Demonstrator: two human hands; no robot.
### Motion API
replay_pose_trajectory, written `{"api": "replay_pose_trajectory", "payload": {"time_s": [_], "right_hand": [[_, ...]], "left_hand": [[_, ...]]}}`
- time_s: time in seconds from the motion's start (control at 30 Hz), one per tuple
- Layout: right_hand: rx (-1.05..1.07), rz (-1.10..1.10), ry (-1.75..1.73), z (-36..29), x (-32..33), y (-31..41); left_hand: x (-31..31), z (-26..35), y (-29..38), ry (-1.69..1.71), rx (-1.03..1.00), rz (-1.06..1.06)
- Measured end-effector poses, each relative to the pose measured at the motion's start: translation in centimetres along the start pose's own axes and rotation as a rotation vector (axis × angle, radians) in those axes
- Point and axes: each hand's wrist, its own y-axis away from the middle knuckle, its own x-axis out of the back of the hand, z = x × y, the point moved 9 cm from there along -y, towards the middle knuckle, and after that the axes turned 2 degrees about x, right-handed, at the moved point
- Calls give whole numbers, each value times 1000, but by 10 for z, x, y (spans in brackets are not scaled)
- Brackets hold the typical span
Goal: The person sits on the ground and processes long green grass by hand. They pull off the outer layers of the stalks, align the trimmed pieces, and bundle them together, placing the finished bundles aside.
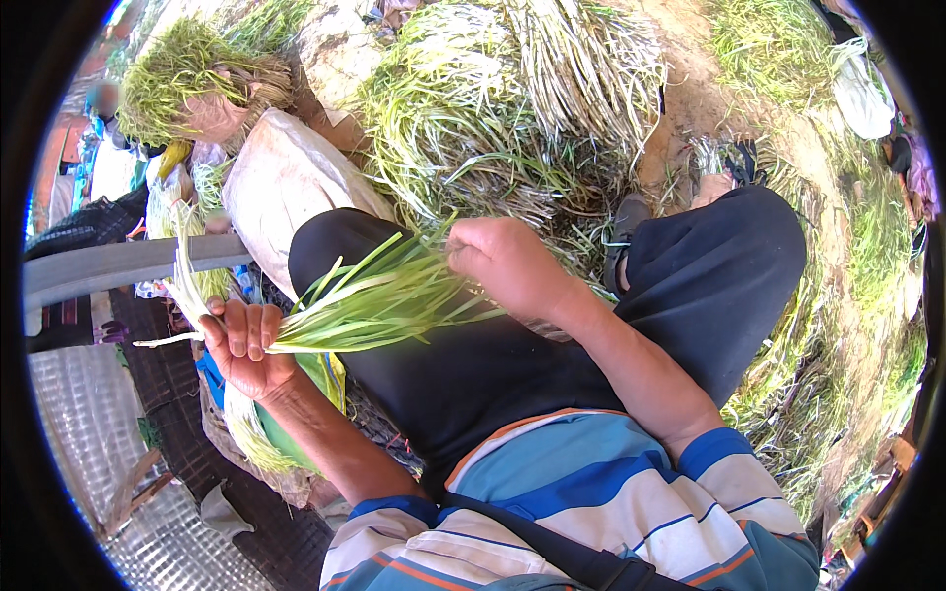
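A bunch of long green leaves with white stalks, like garlic chives or young garlic, lies across the person's lap. My left hand grips it near the white stalk ends, which stick up and left past the fingers. At the other end, my right hand is curled at the leaf tips; its fingertips are partly hidden by the hand itself. The dark trousers are directly under the leaves.
Ahead lies a large heap of the same greens, with a bundle of pale stalks on top. A whitish sack stands by the left knee. A grey bar runs at left. Loose leaves cover the ground at right.
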Motion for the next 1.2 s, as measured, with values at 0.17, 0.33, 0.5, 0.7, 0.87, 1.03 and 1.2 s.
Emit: {"api": "replay_pose_trajectory", "payload": {"time_s": [0.17,0.33,0.5,0.7,0.87,1.03,1.2], "right_hand": [[-172,66,-216,25,-3,-2],[-369,82,-421,49,-13,-1],[-451,93,-640,65,-21,-2],[-586,430,-591,131,41,8],[-382,314,-155,116,57,-5],[46,236,78,47,29,-26],[-73,29,83,37,-3,-32]], "left_hand": [[-3,-10,-3,-1,34,-21],[-6,-17,-5,-2,61,-31],[-7,-21,-7,-9,73,-14],[2,5,-2,-10,39,-5],[6,10,1,6,23,-7],[8,8,2,10,26,17],[7,7,2,8,30,28]]}}
